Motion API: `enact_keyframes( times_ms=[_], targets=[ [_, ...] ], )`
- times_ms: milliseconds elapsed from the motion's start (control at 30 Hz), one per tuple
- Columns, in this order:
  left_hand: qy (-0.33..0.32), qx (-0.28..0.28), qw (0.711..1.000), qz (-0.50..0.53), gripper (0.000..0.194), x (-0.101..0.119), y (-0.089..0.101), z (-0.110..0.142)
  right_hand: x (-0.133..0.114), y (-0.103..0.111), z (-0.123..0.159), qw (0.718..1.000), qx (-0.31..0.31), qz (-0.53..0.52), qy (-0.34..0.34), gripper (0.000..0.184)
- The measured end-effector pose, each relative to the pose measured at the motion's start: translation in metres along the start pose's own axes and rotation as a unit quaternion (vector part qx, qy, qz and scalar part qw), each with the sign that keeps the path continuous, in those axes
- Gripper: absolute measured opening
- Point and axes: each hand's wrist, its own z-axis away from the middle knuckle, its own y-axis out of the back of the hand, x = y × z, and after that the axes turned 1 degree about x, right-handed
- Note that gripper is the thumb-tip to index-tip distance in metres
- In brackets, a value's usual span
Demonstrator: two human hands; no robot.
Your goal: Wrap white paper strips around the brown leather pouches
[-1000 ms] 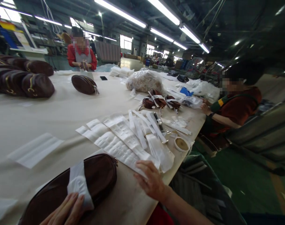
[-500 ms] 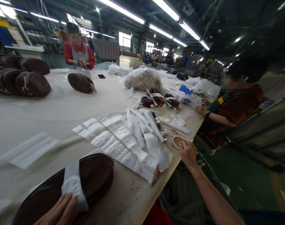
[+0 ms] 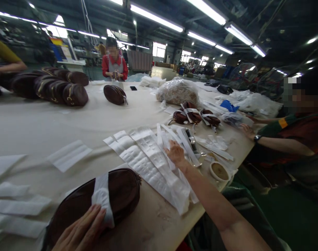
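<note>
A dark brown zipped bag (image 3: 124,190) lies on the table in front of me, with a white wrapping strip (image 3: 101,191) across its middle. My left hand (image 3: 82,226) rests on it, fingers laid flat and pressing the strip's near end against the bag. Further right, my right hand (image 3: 175,152) is over a fanned pile of white padded strips (image 3: 145,164) and narrower strips (image 3: 159,137). Its fingers are partly spread, with their tips at the narrow strips; no strip is visibly lifted. A roll of tape (image 3: 219,171) sits by the table edge.
Brown bags stand in rows (image 3: 76,94) at the left, with a single bag (image 3: 115,94) beyond mine. Wrapped bags (image 3: 190,113) and a clear plastic sack (image 3: 177,91) lie further back. One co-worker (image 3: 114,64) is across the table (image 3: 75,122), another (image 3: 292,132) to the right.
My right hand has left the tape roll and moved left onto the white strips. The left hand stays on the bag's strip. The view has turned left.
</note>
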Motion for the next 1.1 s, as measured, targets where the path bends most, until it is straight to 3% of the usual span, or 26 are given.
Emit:
enact_keyframes(
  times_ms=[67, 133, 267, 367, 467, 533, 600, 667, 767, 900, 1100],
  targets=[
    [0.027, -0.014, 1.0, 0.003, 0.051, 0.008, 0.008, -0.009, -0.012, -0.009, -0.014, 0.999, -0.02, -0.009, -0.043, 0.039],
    [0.044, -0.014, 0.999, 0.002, 0.05, 0.016, 0.013, -0.015, -0.017, -0.011, -0.023, 0.996, -0.033, -0.028, -0.082, 0.035],
    [0.07, -0.009, 0.997, 0.016, 0.043, 0.024, 0.015, -0.021, -0.01, 0.008, -0.023, 0.986, -0.017, -0.096, -0.137, 0.021],
    [0.069, -0.001, 0.997, 0.023, 0.036, 0.024, 0.016, -0.025, -0.006, 0.031, 0.005, 0.972, 0.014, -0.17, -0.159, 0.027],
    [0.068, -0.007, 0.997, 0.019, 0.03, 0.022, 0.018, -0.03, -0.018, 0.047, 0.069, 0.934, 0.0, -0.311, -0.177, 0.034],
    [0.067, -0.005, 0.998, 0.018, 0.026, 0.021, 0.02, -0.033, -0.037, 0.049, 0.123, 0.811, -0.065, -0.529, -0.241, 0.037],
    [0.067, -0.001, 0.998, 0.021, 0.024, 0.021, 0.021, -0.035, -0.064, 0.042, 0.174, 0.712, -0.152, -0.605, -0.321, 0.041],
    [0.067, -0.004, 0.998, 0.02, 0.024, 0.021, 0.022, -0.036, -0.094, 0.031, 0.209, 0.64, -0.229, -0.633, -0.37, 0.044],
    [0.065, -0.014, 0.998, 0.01, 0.023, 0.021, 0.023, -0.037, -0.134, 0.014, 0.228, 0.577, -0.287, -0.654, -0.397, 0.048],
    [0.061, -0.036, 0.997, 0.018, 0.024, 0.016, 0.026, -0.04, -0.164, -0.001, 0.225, 0.552, -0.283, -0.654, -0.433, 0.04],
    [0.041, -0.113, 0.992, 0.035, 0.022, 0.006, 0.029, -0.047, -0.166, -0.013, 0.229, 0.57, -0.252, -0.656, -0.425, 0.03]
  ],
)
